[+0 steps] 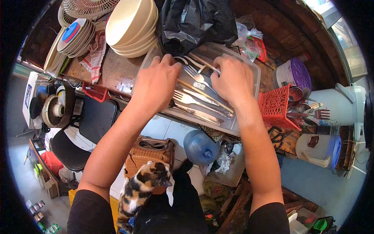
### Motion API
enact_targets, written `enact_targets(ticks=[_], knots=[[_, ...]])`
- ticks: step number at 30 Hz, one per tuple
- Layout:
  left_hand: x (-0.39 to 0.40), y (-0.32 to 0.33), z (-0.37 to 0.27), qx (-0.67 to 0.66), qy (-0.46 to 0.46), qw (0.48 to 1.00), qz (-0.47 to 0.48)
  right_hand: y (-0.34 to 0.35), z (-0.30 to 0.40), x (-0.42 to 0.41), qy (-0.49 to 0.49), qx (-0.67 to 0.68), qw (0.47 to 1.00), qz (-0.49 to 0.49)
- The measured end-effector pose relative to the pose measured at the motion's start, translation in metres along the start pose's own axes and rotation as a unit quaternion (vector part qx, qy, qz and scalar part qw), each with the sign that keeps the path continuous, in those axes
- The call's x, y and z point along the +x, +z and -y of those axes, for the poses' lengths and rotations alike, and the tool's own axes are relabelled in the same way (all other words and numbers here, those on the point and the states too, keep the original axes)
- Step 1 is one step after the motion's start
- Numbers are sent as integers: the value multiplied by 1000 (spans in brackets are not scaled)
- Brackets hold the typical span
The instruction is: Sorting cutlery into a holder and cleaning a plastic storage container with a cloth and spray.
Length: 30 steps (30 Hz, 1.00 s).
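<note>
A clear plastic tray [233, 128] on the wooden table holds forks [184, 97], knives and other cutlery, with a wooden chopstick [204, 95] lying across them. My left hand [159, 80] is over the tray's left side, fingers curled down; its fingertips are hidden, so its hold cannot be told. My right hand [233, 77] pinches a thin stick-like utensil [204, 61] over the tray's right side. Small white pieces [199, 85] lie among the cutlery between my hands. A black plastic bag [198, 23] stands against the tray's far edge.
Cream bowls [131, 29], stacked plates [77, 41] and a red-checked cloth [96, 58] are at the left. At the right stand a red basket [274, 106] of cutlery, black scissors [276, 137] and lidded tubs [315, 149]. A calico cat [143, 187] is by my legs, near a blue water bottle [201, 147].
</note>
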<state>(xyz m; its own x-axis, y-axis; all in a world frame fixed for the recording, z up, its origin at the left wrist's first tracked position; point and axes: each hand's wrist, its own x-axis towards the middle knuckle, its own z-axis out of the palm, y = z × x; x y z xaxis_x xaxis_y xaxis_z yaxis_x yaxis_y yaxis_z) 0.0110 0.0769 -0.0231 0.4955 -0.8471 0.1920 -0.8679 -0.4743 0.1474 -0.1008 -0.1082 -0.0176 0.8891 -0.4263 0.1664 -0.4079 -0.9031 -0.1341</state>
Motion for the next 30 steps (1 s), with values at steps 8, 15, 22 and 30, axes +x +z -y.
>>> enact_targets(ticks=[8, 15, 22, 30], knots=[[1, -14, 4, -118, 33, 992, -24, 1, -5, -2, 3, 64, 997, -32], [-11, -48, 10, -325, 31, 944, -47, -6, -9, -1, -13, 100, 995, -28], [-36, -32, 19, -435, -2, 883, -175, -15, -14, -4, -56, 168, 981, -81], [-53, -46, 36, -511, 31, 811, -282, -86, 10, -60, -41, 171, 974, -141]])
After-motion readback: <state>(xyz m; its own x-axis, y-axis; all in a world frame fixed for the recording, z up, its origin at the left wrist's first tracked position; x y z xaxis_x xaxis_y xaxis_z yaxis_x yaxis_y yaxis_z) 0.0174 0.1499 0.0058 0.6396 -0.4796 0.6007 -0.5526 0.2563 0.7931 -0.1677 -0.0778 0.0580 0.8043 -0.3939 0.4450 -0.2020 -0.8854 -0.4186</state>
